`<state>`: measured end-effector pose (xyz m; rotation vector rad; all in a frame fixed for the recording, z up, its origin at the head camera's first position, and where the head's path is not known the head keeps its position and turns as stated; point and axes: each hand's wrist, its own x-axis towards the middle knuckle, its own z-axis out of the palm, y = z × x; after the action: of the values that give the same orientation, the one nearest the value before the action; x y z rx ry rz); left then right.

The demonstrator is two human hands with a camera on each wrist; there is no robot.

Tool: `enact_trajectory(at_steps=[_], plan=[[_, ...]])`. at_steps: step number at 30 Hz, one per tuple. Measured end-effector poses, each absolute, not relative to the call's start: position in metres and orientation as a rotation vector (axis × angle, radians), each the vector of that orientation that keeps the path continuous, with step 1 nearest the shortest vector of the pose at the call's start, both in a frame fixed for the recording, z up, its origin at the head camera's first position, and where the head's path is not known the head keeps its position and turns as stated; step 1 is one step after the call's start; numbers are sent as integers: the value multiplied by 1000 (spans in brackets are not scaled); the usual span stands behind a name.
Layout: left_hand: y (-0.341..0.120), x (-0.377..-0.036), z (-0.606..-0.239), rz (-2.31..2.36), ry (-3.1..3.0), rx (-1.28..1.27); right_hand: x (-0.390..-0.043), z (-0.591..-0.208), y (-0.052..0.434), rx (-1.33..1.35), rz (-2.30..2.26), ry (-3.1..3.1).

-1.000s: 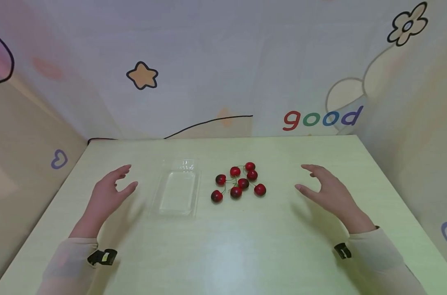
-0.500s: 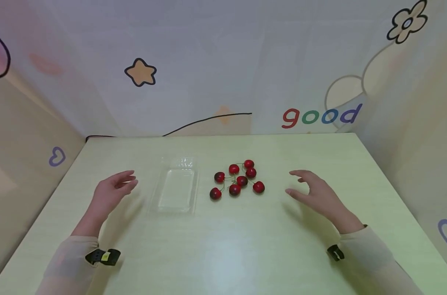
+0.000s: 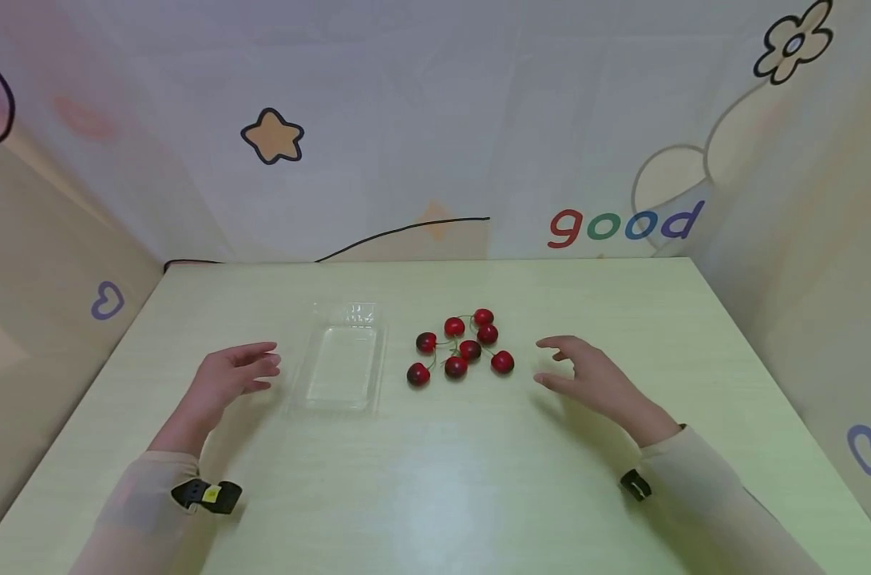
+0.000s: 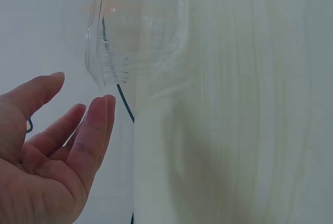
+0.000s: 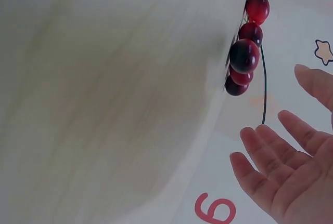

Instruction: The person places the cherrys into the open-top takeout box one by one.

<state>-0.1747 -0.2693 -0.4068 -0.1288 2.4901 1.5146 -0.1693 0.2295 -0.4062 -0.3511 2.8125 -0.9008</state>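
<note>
A clear plastic tray [image 3: 343, 369] lies on the table, left of the middle. Just left of it hovers my left hand [image 3: 223, 387], its fingers relaxed and holding nothing; in the left wrist view the clear tray [image 4: 138, 26] appears beyond the fingertips. Several dark red cherries [image 3: 456, 367] with green stems lie in a loose cluster to the tray's right. My right hand [image 3: 593, 383] hangs above the table to the right of the cherries, thumb and fingers apart, with nothing in it. The right wrist view shows the cherries [image 5: 244, 56] ahead of that hand, apart from it.
The pale table [image 3: 435, 479] is bounded at the back by a light printed cloth [image 3: 421, 120], which also covers both sides. A black band [image 3: 207, 496] sits at the left wrist and another black piece [image 3: 635, 485] at the right.
Both hands have moved inward: the left toward the tray, the right toward the cherries. The left fingers have changed their spread. The tray and cherries keep their places on the table.
</note>
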Motion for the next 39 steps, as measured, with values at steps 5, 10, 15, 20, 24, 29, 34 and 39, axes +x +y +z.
enact_trajectory(at_steps=[5,10,15,20,24,29,34,39], plan=[[-270,-175,-407,1523,2445,-136,-176,-406,219,-335,-897,2755],[-270,-175,-407,1524,2397,-146,-182,-410,211,-351,-883,2726],[-269,-177,-410,1573,2335,-153,-187,-412,205,-356,-876,2709],[-268,-178,-411,1588,2306,-176,-192,-412,201,-335,-868,2701],[-267,-179,-410,1610,2280,-192,-195,-413,199,-339,-854,2700],[-265,-179,-409,1636,2251,-203,-200,-415,197,-340,-856,2684],[-264,-179,-410,1602,2260,-223,-205,-417,193,-281,-891,2639],[-263,-179,-411,1589,2261,-238,-208,-417,191,-253,-887,2626]])
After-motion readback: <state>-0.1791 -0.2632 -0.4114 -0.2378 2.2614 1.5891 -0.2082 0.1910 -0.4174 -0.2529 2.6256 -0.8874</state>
